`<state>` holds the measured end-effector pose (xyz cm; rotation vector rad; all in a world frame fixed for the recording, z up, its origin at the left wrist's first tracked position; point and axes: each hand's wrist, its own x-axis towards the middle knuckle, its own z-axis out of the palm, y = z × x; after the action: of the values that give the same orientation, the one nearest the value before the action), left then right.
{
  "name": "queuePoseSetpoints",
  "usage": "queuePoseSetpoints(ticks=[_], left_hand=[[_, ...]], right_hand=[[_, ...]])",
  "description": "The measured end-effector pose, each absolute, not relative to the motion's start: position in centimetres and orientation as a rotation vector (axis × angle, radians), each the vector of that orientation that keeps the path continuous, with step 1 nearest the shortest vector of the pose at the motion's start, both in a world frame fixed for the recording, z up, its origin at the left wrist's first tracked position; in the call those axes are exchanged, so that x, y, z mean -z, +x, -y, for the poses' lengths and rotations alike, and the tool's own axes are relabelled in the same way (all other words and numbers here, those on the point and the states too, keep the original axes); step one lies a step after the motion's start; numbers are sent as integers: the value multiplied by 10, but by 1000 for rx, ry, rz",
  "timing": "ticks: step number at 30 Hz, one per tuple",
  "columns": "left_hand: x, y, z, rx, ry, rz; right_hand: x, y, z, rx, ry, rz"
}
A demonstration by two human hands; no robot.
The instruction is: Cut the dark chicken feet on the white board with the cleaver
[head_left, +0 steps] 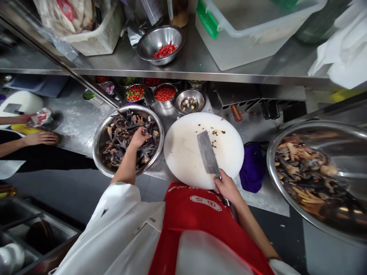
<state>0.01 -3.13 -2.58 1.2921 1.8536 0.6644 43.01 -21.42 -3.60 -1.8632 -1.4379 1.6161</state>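
My left hand (pixel 139 137) reaches into a steel bowl (pixel 96 152) on the left, heaped with dark, brownish-black chopped pieces (pixel 122 133), perhaps meat or mushroom. Its fingers are curled down on the pile, and what they pinch is hidden. The handle of a cleaver (pixel 207 151) is wrapped in my right hand (pixel 226 186). The blade lies flat over the round white cutting board (pixel 183 152), pointing away from me. Small dark and yellowish scraps (pixel 215 133) dot the board near the blade tip.
Right of the board are a purple cloth (pixel 252 168) and a large steel basin (pixel 272 168) of chopped pieces. Behind stand small bowls of chopped chillies (pixel 164 93) and a knife rack (pixel 246 95). A steel shelf (pixel 189 68) overhangs. Another person's hands (pixel 43 137) work at far left.
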Motion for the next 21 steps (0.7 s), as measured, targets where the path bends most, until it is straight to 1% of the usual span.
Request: queuePoseSetpoints(ticks=[3, 5, 7, 9, 11, 13, 15, 17, 21], left_hand=[[-4, 6, 26, -1042, 1299, -1775], [-24, 19, 23, -1163, 1352, -1680], [-38, 43, 23, -1142, 1448, -1619], [-40, 78, 29, -985, 1582, -1630], [-27, 120, 40, -725, 1709, -1676], [-4, 159, 56, -450, 1804, -1694], [22, 186, 76, -308, 1898, -1669], [44, 196, 98, -314, 1964, -1652], [71, 182, 145, -558, 1929, -1714]], right_hand=[[36, 430, 213, -1616, -1872, 1417], [35, 429, 212, -1615, -1886, 1403], [34, 427, 210, -1609, -1897, 1408], [32, 425, 209, -1595, -1898, 1435], [31, 423, 209, -1573, -1895, 1463], [30, 421, 210, -1549, -1898, 1471], [31, 419, 212, -1500, -1917, 1491], [31, 417, 214, -1401, -1961, 1549], [24, 410, 213, -1082, -2054, 1674]])
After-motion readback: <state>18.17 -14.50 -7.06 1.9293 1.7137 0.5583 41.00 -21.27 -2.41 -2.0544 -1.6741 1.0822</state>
